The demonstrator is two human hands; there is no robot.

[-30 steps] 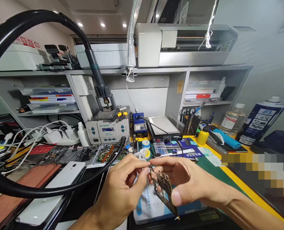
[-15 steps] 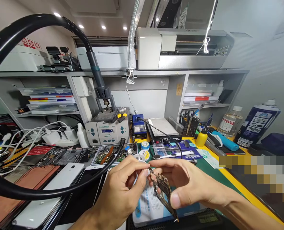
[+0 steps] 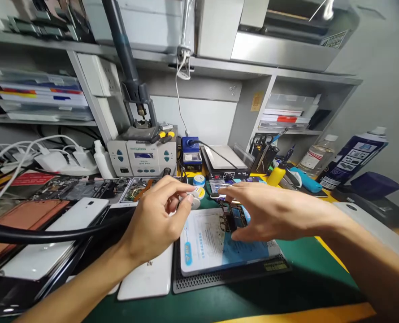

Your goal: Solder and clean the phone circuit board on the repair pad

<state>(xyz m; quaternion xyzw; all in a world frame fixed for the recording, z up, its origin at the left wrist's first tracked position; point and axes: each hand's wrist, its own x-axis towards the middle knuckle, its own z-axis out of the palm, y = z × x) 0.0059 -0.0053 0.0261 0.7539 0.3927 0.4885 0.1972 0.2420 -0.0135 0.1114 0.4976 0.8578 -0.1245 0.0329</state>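
My right hand (image 3: 273, 211) reaches out over a blue and white work pad (image 3: 213, 244) and grips a small phone circuit board (image 3: 232, 220) between thumb and fingers, just above the pad. My left hand (image 3: 155, 222) hovers to the left of the board, apart from it. Its thumb and forefinger are pinched together, and I cannot make out what is between them. Just beyond the pinched fingertips lies a small white round tin (image 3: 196, 202). A white phone back cover (image 3: 149, 273) lies below my left wrist.
A grey rework station (image 3: 142, 154), a blue soldering station (image 3: 190, 154) and a hot plate (image 3: 224, 163) stand at the back. A thick black hose (image 3: 34, 235) crosses the left side over opened phones (image 3: 61, 233). A yellow bottle (image 3: 275, 175), a blue can (image 3: 354, 157) and a tool holder (image 3: 265, 154) stand on the right.
The view has tilted downward. My hands have separated: the left has come off the board, and the right has lowered the board from an upright hold to just above the pad.
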